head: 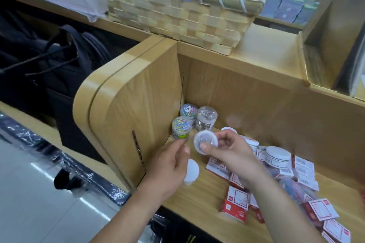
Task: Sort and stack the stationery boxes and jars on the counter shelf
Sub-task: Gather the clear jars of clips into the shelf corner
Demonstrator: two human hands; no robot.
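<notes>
Jar (205, 141) pinched by right hand (227, 154) near shelf wall (138, 104) (boxes (237, 202) crowd right)

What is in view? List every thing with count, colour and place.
clip jars: three, clear, shelf's back-left corner
small jar: one, clear, in the right hand
white-lidded jars: at least two, white, among boxes
boxes: many, red and white, scattered on shelf's right
basket: one, tan, on the counter above
bags: black, count unclear, left of the shelf
left hand: one, beside the small jar
right hand: one, pinching the small jar
</notes>
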